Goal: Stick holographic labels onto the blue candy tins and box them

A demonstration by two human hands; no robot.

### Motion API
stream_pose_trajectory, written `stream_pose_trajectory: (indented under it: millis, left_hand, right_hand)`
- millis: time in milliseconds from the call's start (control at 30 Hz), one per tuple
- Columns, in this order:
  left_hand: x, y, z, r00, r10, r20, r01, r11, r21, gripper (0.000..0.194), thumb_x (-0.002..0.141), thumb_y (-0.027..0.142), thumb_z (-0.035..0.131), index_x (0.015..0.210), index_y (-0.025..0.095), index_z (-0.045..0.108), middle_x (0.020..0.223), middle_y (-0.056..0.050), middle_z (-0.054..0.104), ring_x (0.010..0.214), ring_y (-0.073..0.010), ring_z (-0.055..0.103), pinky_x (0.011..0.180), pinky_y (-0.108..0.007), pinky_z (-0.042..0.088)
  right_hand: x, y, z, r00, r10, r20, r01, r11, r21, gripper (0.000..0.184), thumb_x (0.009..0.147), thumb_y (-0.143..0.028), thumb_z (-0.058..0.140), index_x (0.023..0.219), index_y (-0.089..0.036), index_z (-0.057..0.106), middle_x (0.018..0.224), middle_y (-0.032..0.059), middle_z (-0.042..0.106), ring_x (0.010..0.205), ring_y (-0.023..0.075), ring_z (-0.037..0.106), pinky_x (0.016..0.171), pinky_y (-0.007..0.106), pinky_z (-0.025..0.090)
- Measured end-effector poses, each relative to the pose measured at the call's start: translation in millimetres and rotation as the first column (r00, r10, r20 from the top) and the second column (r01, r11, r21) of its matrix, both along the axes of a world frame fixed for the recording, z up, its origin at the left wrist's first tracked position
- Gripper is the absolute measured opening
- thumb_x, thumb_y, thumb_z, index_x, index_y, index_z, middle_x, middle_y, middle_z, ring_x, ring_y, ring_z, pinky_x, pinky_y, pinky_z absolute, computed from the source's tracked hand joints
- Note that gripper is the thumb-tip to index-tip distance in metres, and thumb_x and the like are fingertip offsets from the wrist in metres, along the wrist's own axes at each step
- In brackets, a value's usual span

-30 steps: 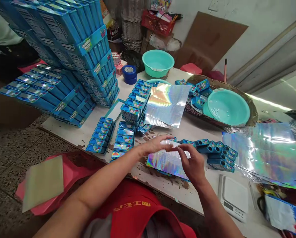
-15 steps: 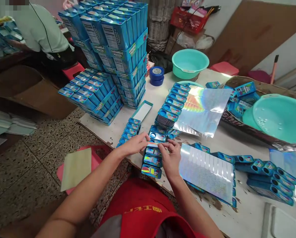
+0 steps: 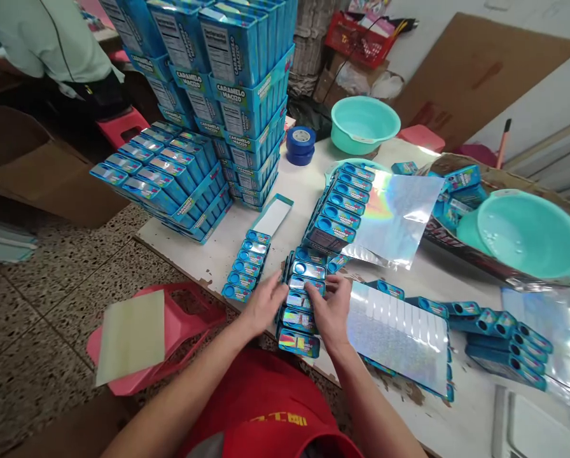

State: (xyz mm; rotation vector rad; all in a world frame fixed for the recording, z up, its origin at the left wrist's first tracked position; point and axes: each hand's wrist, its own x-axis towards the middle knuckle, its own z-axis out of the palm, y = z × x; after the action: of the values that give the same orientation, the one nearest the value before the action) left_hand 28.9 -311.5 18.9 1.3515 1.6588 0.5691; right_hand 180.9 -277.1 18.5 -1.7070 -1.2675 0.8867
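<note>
Here, a blue box row (image 3: 299,320) sits between both hands (image 3: 263,306).

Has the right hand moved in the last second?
Yes. The right hand has moved left, from over the shiny sheet now beside it to the row of blue boxes.

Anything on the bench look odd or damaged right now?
Yes: the white tabletop is chipped, with brown patches near its front edge. Also, loose blue boxes lie jumbled beside the mint-green basin, unlike the tidy row of blue boxes up front.
</note>
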Motion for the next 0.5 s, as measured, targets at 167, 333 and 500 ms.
stream_pose_trajectory:
  millis: [167,333,500]
  left_hand:
    - [-4,-17,23.9,0.988,-0.11,-0.107,0.116,0.992,0.051,0.068,0.086,0.062,0.037,0.137,0.017,0.045,0.147,-0.013,0.04,0.138,-0.0292,0.032,0.111,-0.047,0.03]
    - [49,22,73.0,0.983,-0.119,-0.141,0.159,0.934,0.32,0.041,0.089,0.042,0.046,0.124,0.023,0.056,0.129,-0.006,0.056,0.12,-0.0212,0.051,0.104,-0.036,0.04]
    - [174,106,53.6,0.934,-0.309,-0.179,0.303,0.951,-0.059,0.034,0.081,0.009,0.057,0.114,0.015,0.062,0.125,-0.012,0.059,0.121,-0.0244,0.05,0.101,-0.032,0.039]
  right_hand:
    - [15,-1,-1.5,0.995,0.054,-0.079,-0.054,0.999,0.003,0.026,0.077,-0.04,0.057,0.093,-0.021,0.048,0.09,0.0027,0.057,0.076,0.0165,0.054,0.068,0.031,0.046]
    - [97,7,-22.8,0.99,-0.093,0.107,0.068,0.973,0.219,0.028,0.084,-0.039,0.049,0.105,-0.02,0.05,0.102,0.0082,0.056,0.089,0.0196,0.055,0.081,0.039,0.047]
    - [158,35,-65.8,0.923,0.012,0.385,-0.146,0.936,0.32,0.027,0.085,-0.029,0.042,0.106,-0.019,0.055,0.104,0.011,0.057,0.101,0.0244,0.05,0.091,0.048,0.042]
